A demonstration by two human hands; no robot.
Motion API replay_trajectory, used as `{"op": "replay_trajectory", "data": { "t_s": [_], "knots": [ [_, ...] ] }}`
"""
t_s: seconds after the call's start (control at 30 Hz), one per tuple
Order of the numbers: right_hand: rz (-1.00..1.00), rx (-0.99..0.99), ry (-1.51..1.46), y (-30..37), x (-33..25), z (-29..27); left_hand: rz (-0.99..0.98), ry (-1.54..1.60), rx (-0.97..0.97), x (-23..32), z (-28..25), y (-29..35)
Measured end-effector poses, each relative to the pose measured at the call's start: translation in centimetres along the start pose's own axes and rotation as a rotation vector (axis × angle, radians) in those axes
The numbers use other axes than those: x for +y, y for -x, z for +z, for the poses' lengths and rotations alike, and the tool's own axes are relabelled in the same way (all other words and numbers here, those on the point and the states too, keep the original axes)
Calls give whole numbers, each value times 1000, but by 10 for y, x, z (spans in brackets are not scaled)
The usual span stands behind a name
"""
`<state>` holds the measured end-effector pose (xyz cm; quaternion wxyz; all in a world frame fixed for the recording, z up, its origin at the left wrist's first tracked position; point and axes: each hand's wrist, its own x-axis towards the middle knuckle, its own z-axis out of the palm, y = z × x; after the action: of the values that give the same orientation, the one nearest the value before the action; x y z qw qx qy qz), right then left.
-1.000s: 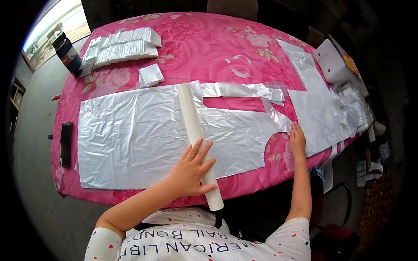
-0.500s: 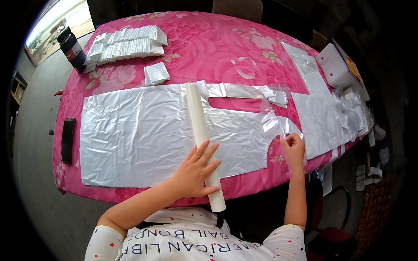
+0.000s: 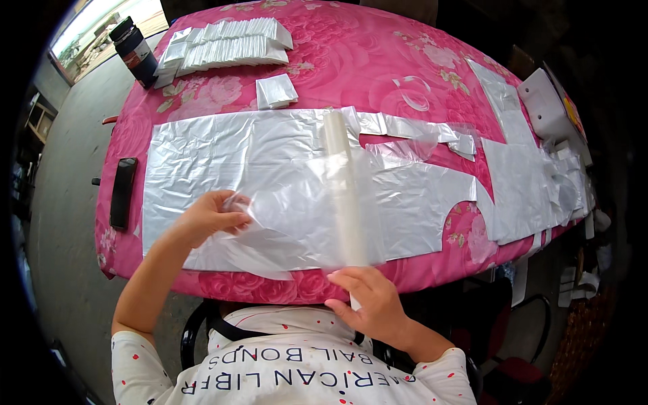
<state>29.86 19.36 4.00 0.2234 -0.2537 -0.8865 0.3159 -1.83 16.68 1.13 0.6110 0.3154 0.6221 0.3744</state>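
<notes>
A thin see-through plastic sheet [image 3: 277,216], blurred by motion, spreads over the stack of flat white plastic bags [image 3: 196,175] in front of me. My left hand [image 3: 212,217] has its fingers closed on the sheet's left end. Across the bag stack lies a long white tube [image 3: 339,155], partly seen through the sheet. At the tube's near end is my right hand [image 3: 371,300], with thumb and fingers on either side of it. The bags' handle strips [image 3: 418,127] stretch to the right of the tube.
A pink flowered cloth covers the table [image 3: 351,54]. Rows of folded white bags [image 3: 233,44] and a dark jar [image 3: 137,54] stand far left, with a small folded packet [image 3: 277,91] nearer. A black phone [image 3: 123,194] lies left; more bags [image 3: 520,189] and a white box [image 3: 545,104] are at right.
My left hand has left the tube and moved left, now gripping the clear sheet. My right hand has come from the bag handles to the tube's near end. The view has shifted slightly.
</notes>
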Motion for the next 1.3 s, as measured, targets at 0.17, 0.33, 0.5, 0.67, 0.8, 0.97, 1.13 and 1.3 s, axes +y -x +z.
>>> {"op": "replay_trajectory", "data": {
  "t_s": [0.17,0.33,0.5,0.67,0.8,0.97,1.13,1.3],
  "knots": [
    [684,-123,107,22,3,-9,-21,-263,247,-13,-74,28],
    [767,-252,16,41,14,8,61,-817,330,-2,-81,34],
    [808,-279,-7,42,14,6,683,-1188,518,4,-10,21],
    [842,-319,-61,42,11,3,918,-845,242,-8,99,-30],
    [843,-327,-95,42,8,3,872,-863,264,-26,138,-62],
    [840,-361,-147,39,18,2,815,-1149,316,-36,143,-74],
    [726,-251,-63,-28,50,-8,817,-1191,335,-36,140,-72],
    [605,-30,110,-118,96,-6,800,-1232,307,-34,141,-71]
  ]
}}
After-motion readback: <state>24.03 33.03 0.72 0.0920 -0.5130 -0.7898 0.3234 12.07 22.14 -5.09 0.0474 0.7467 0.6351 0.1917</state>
